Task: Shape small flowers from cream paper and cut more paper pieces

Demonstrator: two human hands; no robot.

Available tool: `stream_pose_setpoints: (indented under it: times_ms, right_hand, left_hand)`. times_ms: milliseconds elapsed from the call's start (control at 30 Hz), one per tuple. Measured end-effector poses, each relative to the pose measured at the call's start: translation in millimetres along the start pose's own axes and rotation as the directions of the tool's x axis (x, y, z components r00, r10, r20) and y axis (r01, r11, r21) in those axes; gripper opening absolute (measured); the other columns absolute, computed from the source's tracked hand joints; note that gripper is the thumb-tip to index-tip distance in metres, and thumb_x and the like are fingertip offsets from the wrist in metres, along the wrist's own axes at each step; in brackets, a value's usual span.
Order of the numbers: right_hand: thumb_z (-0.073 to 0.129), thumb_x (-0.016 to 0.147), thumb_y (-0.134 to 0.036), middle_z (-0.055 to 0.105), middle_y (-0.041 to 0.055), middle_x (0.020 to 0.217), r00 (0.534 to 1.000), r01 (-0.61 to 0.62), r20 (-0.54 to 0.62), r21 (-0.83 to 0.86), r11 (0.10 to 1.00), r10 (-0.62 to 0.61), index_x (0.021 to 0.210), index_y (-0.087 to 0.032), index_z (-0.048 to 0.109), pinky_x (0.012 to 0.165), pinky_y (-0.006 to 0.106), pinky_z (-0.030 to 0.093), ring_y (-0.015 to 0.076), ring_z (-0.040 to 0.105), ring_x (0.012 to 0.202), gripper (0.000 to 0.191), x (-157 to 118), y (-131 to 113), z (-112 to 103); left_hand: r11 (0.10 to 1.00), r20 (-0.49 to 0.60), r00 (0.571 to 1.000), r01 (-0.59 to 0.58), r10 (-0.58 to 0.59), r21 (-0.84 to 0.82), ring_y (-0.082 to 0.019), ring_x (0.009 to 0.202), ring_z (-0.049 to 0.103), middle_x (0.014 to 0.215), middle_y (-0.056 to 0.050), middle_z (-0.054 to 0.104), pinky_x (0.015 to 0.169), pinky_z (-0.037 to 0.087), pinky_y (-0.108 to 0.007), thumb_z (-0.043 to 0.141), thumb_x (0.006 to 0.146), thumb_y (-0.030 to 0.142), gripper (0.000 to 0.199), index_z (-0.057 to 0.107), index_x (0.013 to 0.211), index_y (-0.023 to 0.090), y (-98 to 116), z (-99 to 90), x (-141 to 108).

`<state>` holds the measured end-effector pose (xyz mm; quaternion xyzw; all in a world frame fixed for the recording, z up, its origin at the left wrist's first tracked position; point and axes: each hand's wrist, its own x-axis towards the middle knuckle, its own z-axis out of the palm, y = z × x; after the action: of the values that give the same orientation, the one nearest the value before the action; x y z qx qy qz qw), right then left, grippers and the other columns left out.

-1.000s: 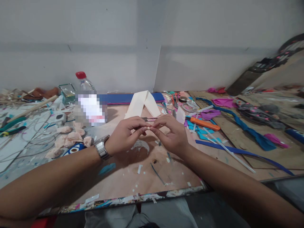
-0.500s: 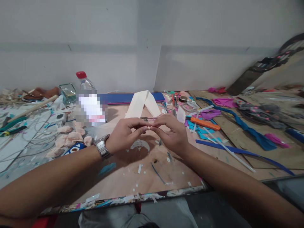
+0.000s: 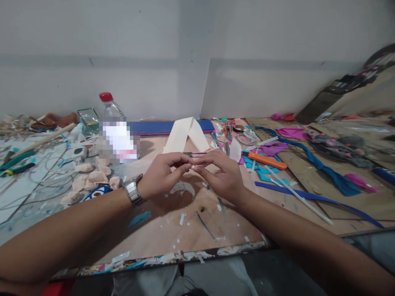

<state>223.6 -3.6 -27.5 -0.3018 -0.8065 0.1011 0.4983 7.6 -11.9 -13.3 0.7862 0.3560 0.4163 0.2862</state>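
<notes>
My left hand (image 3: 165, 172), with a metal watch (image 3: 134, 190) at its wrist, and my right hand (image 3: 220, 170) meet fingertip to fingertip over the middle of the wooden table. Both are closed in a pinch around a tiny pale piece (image 3: 193, 166), mostly hidden by the fingers. Just behind the fingertips lies a thin dark tool (image 3: 197, 155), partly covered by my hands. Beyond it a cream paper strip (image 3: 177, 135), folded over at its top, rests in front of a blue flat case (image 3: 151, 128).
On the left are a red-capped bottle (image 3: 119, 135), crumpled peach pieces (image 3: 92, 180), cables and green-handled pliers (image 3: 17, 164). To the right lie an orange cutter (image 3: 267, 160), blue strips (image 3: 311, 196), a white stick (image 3: 304, 201) and crumpled coloured paper.
Both hands stay in nearly the same place. The fingertips have shifted slightly around the small pale piece, and less of it shows.
</notes>
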Motion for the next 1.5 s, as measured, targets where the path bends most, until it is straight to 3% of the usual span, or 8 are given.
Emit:
stream_pose_setpoints:
  times_ms: [167,333,567,700,933,1333,1500]
  right_hand:
    - [0.077,0.094,-0.037,0.08,0.0047,0.092,0.999,-0.047,-0.015,0.009,0.999,0.048,0.098,-0.025,0.075,0.084,0.042,0.055,0.0231,0.073,0.09,0.012,-0.3,0.3,-0.3]
    - [0.077,0.093,-0.037,0.08,0.0048,0.093,0.999,-0.037,-0.006,0.01,0.999,0.037,0.097,-0.025,0.075,0.084,0.042,0.055,0.0229,0.073,0.09,0.013,0.3,-0.4,-1.0]
    - [0.08,0.091,-0.035,0.08,0.005,0.099,1.0,0.016,0.002,-0.018,1.0,-0.016,0.106,-0.026,0.074,0.081,0.04,0.057,0.0226,0.073,0.091,0.019,3.1,-2.1,-5.2]
    - [0.078,0.092,-0.03,0.08,0.0038,0.094,0.995,0.097,-0.001,-0.064,0.993,-0.097,0.1,-0.027,0.074,0.085,0.043,0.056,0.0229,0.075,0.09,0.01,4.8,0.6,-6.6]
    - [0.077,0.093,-0.027,0.082,0.0046,0.099,0.987,0.161,0.016,-0.097,0.982,-0.16,0.106,-0.027,0.075,0.087,0.045,0.056,0.0243,0.076,0.094,0.013,5.3,3.1,-8.0]
    - [0.074,0.095,-0.023,0.083,0.0052,0.098,0.985,0.172,0.003,-0.102,0.98,-0.172,0.105,-0.025,0.076,0.088,0.045,0.056,0.0235,0.076,0.094,0.011,5.1,2.7,-8.5]
    - [0.076,0.094,-0.022,0.082,0.0053,0.095,0.986,0.167,-0.013,-0.076,0.983,-0.168,0.104,-0.024,0.076,0.086,0.043,0.056,0.0228,0.075,0.09,0.01,4.7,3.1,-7.2]
  left_hand:
    - [0.998,0.0,1.0,-0.004,0.004,-0.067,-0.018,0.086,0.073,0.104,-0.01,0.081,0.074,0.056,-0.03,0.066,0.096,0.03,0.022,0.079,0.109,0.016,2.4,-0.7,-0.3]
    - [0.993,0.026,0.997,0.068,-0.066,-0.095,-0.017,0.083,0.073,0.1,-0.009,0.082,0.074,0.057,-0.029,0.073,0.095,0.039,0.025,0.081,0.104,0.017,4.1,-2.0,1.2]
    - [0.937,0.017,0.982,0.185,-0.188,-0.298,-0.017,0.084,0.075,0.098,-0.01,0.083,0.077,0.061,-0.029,0.075,0.094,0.037,0.024,0.079,0.101,0.014,4.5,-1.0,4.3]
    - [0.938,0.002,0.983,0.174,-0.182,-0.301,-0.015,0.08,0.074,0.096,-0.009,0.083,0.077,0.062,-0.027,0.076,0.093,0.033,0.02,0.08,0.1,0.016,5.5,-1.2,5.1]
    - [0.942,-0.007,0.985,0.165,-0.175,-0.293,-0.014,0.079,0.073,0.098,-0.009,0.082,0.075,0.061,-0.026,0.074,0.094,0.032,0.02,0.079,0.104,0.016,3.5,-1.6,4.6]
    - [0.953,-0.032,0.989,0.13,-0.144,-0.273,-0.014,0.082,0.073,0.1,-0.009,0.082,0.075,0.06,-0.026,0.073,0.095,0.032,0.019,0.08,0.103,0.016,4.2,-1.3,3.8]
    - [0.915,-0.019,0.98,0.178,-0.198,-0.363,-0.011,0.076,0.07,0.098,-0.008,0.081,0.069,0.057,-0.022,0.076,0.092,0.03,0.019,0.077,0.105,0.015,7.2,-0.2,4.2]
